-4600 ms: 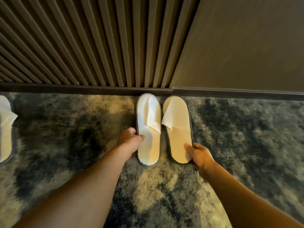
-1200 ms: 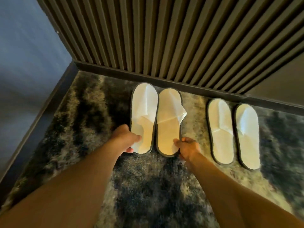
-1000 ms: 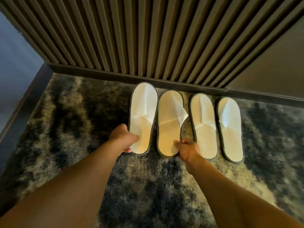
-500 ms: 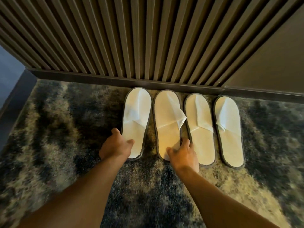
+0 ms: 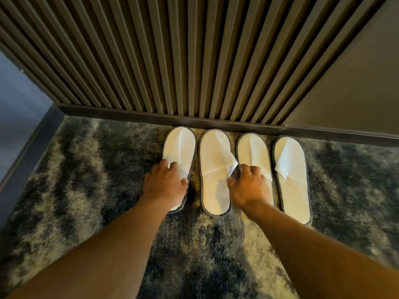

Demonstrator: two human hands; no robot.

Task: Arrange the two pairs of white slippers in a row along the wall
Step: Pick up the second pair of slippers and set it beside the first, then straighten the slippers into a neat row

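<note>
Neatly, slippers (image 5: 214, 169) toes toward wall (image 5: 172, 50)

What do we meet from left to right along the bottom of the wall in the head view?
Blue-grey side wall → first slipper → second slipper → third slipper → fourth slipper → bare carpet.

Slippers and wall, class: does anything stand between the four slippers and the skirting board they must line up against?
Nothing visible does. All four slippers lie toes toward the skirting board with only bare carpet between. The left hand and right hand rest on them.
</note>
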